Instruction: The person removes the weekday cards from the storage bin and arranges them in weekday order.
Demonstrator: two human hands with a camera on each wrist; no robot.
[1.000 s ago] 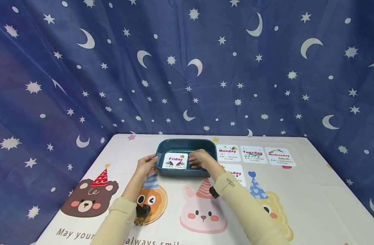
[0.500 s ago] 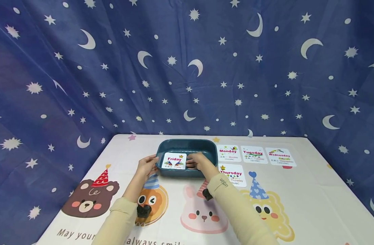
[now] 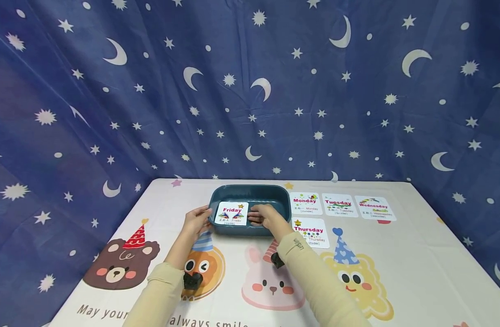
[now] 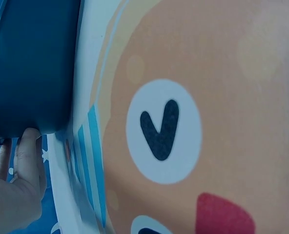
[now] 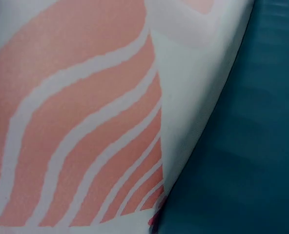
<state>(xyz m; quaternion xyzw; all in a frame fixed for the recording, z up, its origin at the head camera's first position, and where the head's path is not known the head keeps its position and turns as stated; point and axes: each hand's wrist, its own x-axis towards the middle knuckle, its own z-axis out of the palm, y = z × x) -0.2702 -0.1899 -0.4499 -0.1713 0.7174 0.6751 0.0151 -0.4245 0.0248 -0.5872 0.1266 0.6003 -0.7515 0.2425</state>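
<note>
In the head view, a dark teal plastic tray (image 3: 250,230) stands on the table. My left hand (image 3: 195,222) holds its left end, thumb at the rim and fingers against the outer wall, as the left wrist view also shows. Inside the tray is a white square Friday card (image 3: 232,213), its face up. My right hand (image 3: 268,217) reaches in over the front rim, and its curled fingers pinch the card's right edge; the thumb is hidden. In the right wrist view only the tray's wall (image 5: 242,146) and the tablecloth appear, not the hand.
Right of the tray lie the Monday card (image 3: 306,203), Tuesday card (image 3: 340,206) and Wednesday card (image 3: 374,208) in a row. Below Monday lies the Thursday card (image 3: 311,234), partly behind the right sleeve. A blue starry curtain (image 3: 250,91) hangs behind the table.
My right hand has shifted slightly left to the Friday card's edge. The card has moved a little left and up, and its bottom line shows now. The left hand stays on the tray.
</note>
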